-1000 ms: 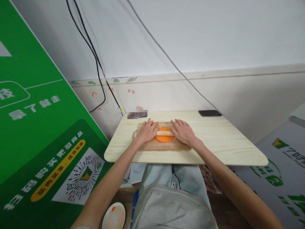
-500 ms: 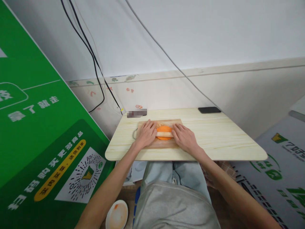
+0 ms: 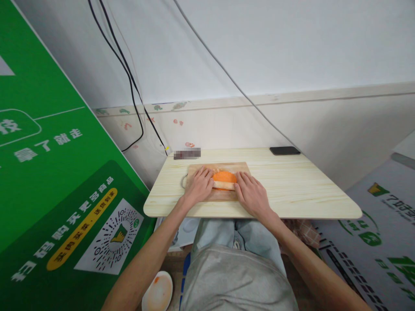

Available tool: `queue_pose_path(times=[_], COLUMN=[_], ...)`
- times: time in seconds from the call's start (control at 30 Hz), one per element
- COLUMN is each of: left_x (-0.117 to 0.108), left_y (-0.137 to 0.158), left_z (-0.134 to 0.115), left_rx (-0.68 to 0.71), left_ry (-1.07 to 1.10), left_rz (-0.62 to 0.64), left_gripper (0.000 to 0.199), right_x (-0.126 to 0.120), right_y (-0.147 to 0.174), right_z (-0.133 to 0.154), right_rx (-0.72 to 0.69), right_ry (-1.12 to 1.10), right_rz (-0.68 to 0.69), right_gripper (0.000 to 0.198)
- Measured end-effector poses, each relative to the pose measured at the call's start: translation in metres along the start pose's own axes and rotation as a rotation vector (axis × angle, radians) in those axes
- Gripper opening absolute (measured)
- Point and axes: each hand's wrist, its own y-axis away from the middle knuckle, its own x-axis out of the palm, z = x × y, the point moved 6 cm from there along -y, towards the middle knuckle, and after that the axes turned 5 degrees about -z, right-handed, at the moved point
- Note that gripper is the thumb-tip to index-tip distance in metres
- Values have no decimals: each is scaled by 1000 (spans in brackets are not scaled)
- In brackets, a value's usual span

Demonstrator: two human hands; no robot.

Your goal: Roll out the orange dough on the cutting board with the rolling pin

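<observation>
An orange, flattened round of dough (image 3: pixel 224 176) lies on a wooden cutting board (image 3: pixel 223 197). Across its near part rests a pale wooden rolling pin (image 3: pixel 224 185), lying crosswise in front of me. My left hand (image 3: pixel 199 185) is on the pin's left end and my right hand (image 3: pixel 252 192) is on its right end, both palms down with fingers curved over it. The hands cover both ends of the pin. A metal handle (image 3: pixel 183 181) sticks out from the board's left side.
The board lies on a light wood-grain table (image 3: pixel 301 190) against the wall. A black phone (image 3: pixel 285 150) lies at the back right, and a blurred-out dark item (image 3: pixel 187 153) at the back left. Below, a stained white dish (image 3: pixel 158 291) is at lower left. A green panel (image 3: pixel 65 181) stands left.
The rolling pin and both hands have moved slightly toward me, from the middle of the dough to its near part. More of the dough's far side shows.
</observation>
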Motion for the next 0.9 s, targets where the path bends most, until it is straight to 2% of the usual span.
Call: queue_pose_path(times=[0.47,0.7,0.9], left_x=[-1,5,20], left_y=[12,-8,-31], left_z=[-4,4,20], left_rx=[-48,-40,-124], left_ry=[-11,8,5], left_rz=[8,-4,22], left_gripper=[55,51,52], right_x=[-4,3,12], right_y=[13,-12,-40], right_z=[7,-6,-19], right_rx=[13,57,70], right_ry=[-44,-27,5], right_rz=[17,72,141], right_gripper=[60,57,56])
